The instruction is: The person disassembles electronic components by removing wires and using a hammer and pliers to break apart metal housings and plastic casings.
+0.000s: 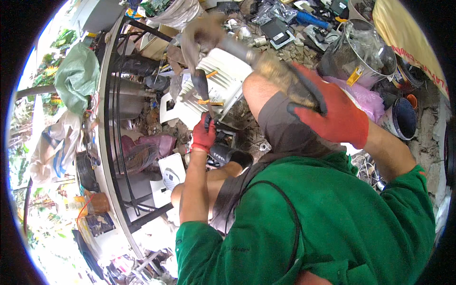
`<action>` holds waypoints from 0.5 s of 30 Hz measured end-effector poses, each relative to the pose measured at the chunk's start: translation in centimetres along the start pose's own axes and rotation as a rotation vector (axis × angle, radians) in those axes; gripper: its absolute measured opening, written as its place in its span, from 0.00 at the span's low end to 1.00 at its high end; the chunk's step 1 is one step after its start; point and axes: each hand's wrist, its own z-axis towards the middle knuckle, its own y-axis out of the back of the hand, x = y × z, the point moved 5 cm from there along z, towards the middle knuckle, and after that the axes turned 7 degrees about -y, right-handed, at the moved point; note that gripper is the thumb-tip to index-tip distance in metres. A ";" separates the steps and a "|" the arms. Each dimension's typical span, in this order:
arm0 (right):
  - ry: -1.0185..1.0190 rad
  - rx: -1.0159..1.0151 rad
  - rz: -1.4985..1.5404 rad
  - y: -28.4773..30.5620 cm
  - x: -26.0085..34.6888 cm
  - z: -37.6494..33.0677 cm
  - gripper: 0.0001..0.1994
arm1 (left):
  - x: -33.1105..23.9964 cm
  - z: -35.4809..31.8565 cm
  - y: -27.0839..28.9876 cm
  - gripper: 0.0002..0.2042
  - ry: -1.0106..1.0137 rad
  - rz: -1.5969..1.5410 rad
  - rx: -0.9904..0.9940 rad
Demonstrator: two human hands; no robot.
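Gloves, red, cover both your hands. Your left hand (203, 135) grips a dark-handled tool (201, 85) set against the white ribbed casing (223, 80) at centre. Your right hand (332, 114) is closed around a blurred hammer (228, 42) raised over the casing.

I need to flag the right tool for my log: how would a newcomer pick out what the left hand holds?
Find the white ribbed casing in the middle. The red-gloved left hand just below it holds a screwdriver upright against it. Its dark handle with an orange band stands out from the white plastic.

2 red-gloved hands (266, 123), 1 hammer (237, 47), 1 white casing (228, 78), 1 metal bucket (363, 54)
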 end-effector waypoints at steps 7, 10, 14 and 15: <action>0.110 -0.264 0.357 1.4 -1.2 -2.0 0.34 | 0.5 1.2 0.7 0.12 0.155 -0.281 0.004; 0.058 -0.178 0.421 -0.5 -2.7 -2.6 0.34 | 2.6 0.4 1.0 0.14 0.110 -0.347 -0.067; 0.022 -0.159 0.337 -2.6 -5.3 -3.5 0.33 | 2.8 0.5 0.3 0.16 0.124 -0.251 -0.036; 0.041 -0.163 0.286 -3.0 -5.3 -3.5 0.33 | 3.8 0.0 0.9 0.16 0.138 -0.180 -0.034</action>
